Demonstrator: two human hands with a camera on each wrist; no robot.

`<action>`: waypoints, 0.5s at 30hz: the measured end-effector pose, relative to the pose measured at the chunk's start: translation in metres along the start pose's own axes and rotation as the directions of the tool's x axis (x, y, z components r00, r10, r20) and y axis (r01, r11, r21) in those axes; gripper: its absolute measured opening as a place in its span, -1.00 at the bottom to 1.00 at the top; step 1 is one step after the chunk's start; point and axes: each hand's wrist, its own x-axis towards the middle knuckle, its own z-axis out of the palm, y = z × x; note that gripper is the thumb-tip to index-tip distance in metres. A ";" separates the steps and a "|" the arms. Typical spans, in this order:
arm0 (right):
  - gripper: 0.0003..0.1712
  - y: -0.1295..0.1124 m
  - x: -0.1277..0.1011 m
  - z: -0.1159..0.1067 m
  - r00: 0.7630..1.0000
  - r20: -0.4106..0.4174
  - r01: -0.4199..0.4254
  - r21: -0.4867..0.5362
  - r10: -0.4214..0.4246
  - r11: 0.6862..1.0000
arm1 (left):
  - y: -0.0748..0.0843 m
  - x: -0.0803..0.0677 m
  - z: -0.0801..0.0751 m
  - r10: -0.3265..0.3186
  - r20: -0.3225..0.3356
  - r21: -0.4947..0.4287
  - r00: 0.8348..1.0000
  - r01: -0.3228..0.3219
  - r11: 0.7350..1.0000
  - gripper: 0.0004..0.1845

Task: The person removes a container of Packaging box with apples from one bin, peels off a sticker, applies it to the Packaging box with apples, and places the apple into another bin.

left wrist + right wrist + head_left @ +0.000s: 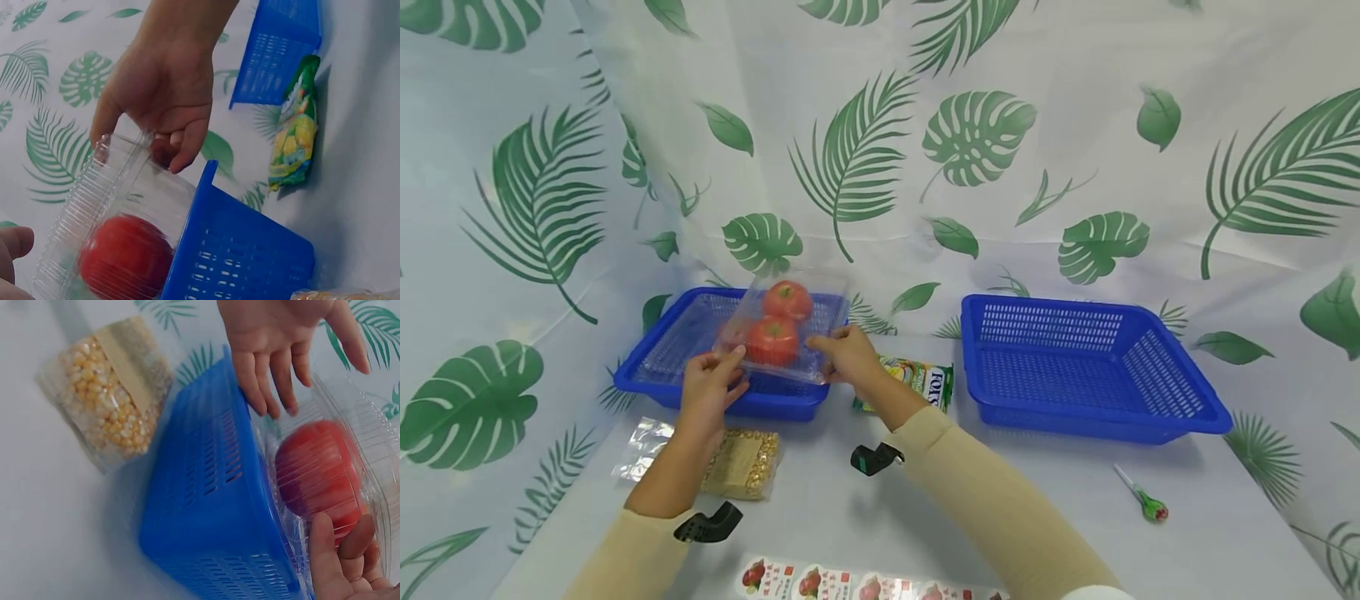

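Note:
A clear plastic box of tomatoes (775, 340) is held tilted above the left blue basket (786, 407). My right hand (850, 357) pinches the box's right edge between thumb and curled fingers, which also shows in the left wrist view. My left hand (709, 387) is beside the box's near left corner. In the right wrist view the left hand (281, 350) has its fingers extended and its thumb spread apart; whether a fingertip touches the plastic I cannot tell. Through the clear wall a red tomato (127, 257) shows close to the basket's rim.
Clear plastic (681, 337) lies inside the left basket. A second blue basket (1097, 421) stands at right, with a green snack packet (928, 382) between the two. Nearer lie a bag of corn kernels (748, 467), a lollipop (1150, 504) and a strip of fruit labels (868, 586).

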 end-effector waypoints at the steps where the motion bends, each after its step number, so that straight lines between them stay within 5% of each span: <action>1: -0.22 0.000 -0.002 0.000 1.000 -0.002 0.001 0.005 -0.001 1.000 | 0.000 0.000 0.001 0.006 -0.003 0.004 1.000 -0.006 1.000 -0.44; 7: -0.23 0.000 -0.018 -0.002 0.999 -0.026 0.020 -0.005 -0.020 1.000 | 0.000 -0.004 0.006 0.048 -0.009 -0.024 0.999 -0.049 0.999 -0.52; 15: -0.20 0.004 -0.038 0.003 0.998 -0.043 0.051 -0.024 -0.052 0.998 | -0.005 -0.009 0.015 0.031 -0.068 -0.190 0.997 -0.043 0.981 -0.47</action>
